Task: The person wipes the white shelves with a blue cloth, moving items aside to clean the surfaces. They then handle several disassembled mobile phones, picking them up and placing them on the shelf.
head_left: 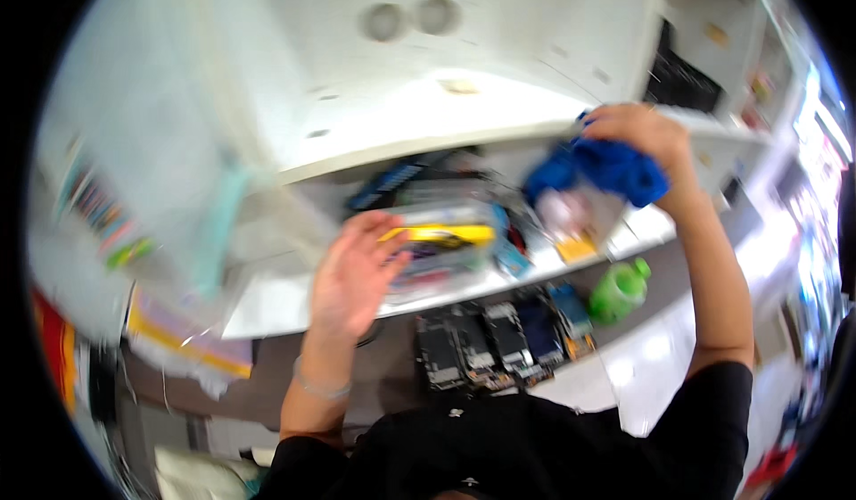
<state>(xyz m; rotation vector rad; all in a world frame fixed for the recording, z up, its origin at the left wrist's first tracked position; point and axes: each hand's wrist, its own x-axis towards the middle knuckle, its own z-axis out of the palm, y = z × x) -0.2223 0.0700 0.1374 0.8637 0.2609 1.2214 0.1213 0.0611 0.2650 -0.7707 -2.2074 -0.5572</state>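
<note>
My right hand [637, 132] grips a crumpled blue cloth [624, 168] at the front edge of the white upper shelf [419, 149]. Part of the cloth hangs down below that edge. My left hand [348, 272] is raised with its fingers apart, by the left end of a clear plastic box [446, 264] on the lower shelf. A yellow strip [455, 234] runs along the box near my fingertips; blur hides whether they touch it. Inside the box are dark, purple and red shapes that I cannot make out.
Several opened phones or phone parts [504, 335] lie in a row on the brown desk [383, 366], beside a green bottle [620, 291]. A black bag [682, 76] sits in the right compartment. Under the shelf are dark items and a yellow piece [575, 248].
</note>
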